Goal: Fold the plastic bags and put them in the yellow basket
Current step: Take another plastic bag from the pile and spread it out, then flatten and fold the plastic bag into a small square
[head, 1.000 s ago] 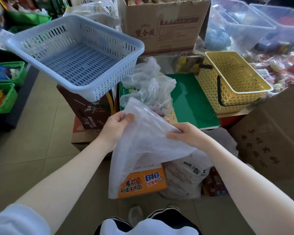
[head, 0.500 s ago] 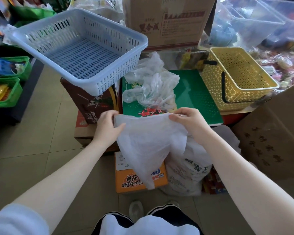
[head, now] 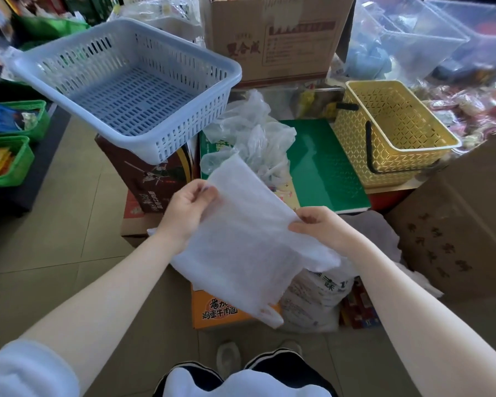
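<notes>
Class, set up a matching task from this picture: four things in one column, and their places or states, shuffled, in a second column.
Things
1. white translucent plastic bag
2. yellow lattice plastic basket
3. pale blue slotted plastic basket
4. heap of crumpled clear plastic bags

Places or states
A. lying on the green box
B. atop a brown carton, tilted
C. held by left hand and right hand
D. right of the green box, nothing inside

Pairs: 1-C, 2-D, 3-B, 4-A

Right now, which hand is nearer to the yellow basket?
Right. The right hand holds the plastic bag just below-left of the yellow basket; the left hand is farther left, near the blue basket.
</notes>
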Demonstrator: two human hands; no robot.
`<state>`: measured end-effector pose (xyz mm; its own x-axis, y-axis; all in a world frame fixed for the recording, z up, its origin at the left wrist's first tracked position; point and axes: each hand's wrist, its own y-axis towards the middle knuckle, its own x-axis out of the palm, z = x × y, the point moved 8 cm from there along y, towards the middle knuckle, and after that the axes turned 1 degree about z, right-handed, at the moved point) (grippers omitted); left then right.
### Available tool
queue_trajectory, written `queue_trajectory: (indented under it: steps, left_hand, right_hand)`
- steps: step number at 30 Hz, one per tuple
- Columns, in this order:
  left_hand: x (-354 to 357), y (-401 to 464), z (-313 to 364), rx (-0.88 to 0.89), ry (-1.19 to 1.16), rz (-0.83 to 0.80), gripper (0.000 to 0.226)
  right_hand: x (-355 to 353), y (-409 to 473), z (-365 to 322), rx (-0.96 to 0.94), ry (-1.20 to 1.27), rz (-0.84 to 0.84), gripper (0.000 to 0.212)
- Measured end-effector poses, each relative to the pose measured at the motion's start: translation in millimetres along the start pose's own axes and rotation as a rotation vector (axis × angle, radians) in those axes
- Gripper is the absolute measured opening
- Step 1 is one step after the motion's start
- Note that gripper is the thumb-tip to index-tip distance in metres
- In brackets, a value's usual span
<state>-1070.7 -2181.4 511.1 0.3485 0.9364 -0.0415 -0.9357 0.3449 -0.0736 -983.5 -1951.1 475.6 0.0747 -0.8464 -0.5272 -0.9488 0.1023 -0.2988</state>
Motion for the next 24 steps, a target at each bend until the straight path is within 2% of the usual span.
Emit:
queue_trajectory:
  steps: [3,7,11,14,16,19,24]
  left_hand:
    - [-28.5,-0.9,-25.9,-0.072,0.035,0.130,0.030]
    - [-29.6,4.8,-49.2,-0.163,0.040,0.157,0.026]
    - [-13.9,16.4,-54.1,-0.178,0.073,0.190,0.029]
    - [-17.6,27.7,-67.2,-0.229,0.062,0.272,0.030]
    - [-18.6,36.0,-74.7,-0.259,0.088,0.292,0.029]
    - [-4.2,50.9,-69.0,-0.252,0.118,0.268,0.028]
    - [24.0,95.9,-12.3,-0.161,0.157,0.327,0.025]
  right_hand:
    - [-12.6,1.2,6.8,-0.005,0.026,0.107,0.009]
    - [-21.8,2.7,0.8,-0.035,-0.164,0.130,0.016]
    - [-33.6,4.6,17.3,0.083,-0.213,-0.058,0.040]
    - [-51.1,5.5,37.5,0.165,-0.248,-0.152,0.042]
    - [-69.0,11.8,47.7,0.165,-0.214,-0.085,0.033]
    - [-106.0,27.7,53.9,0.148,-0.230,0.164,0.028]
    - [-178.6,57.9,8.5,0.001,-0.283,0.472,0.029]
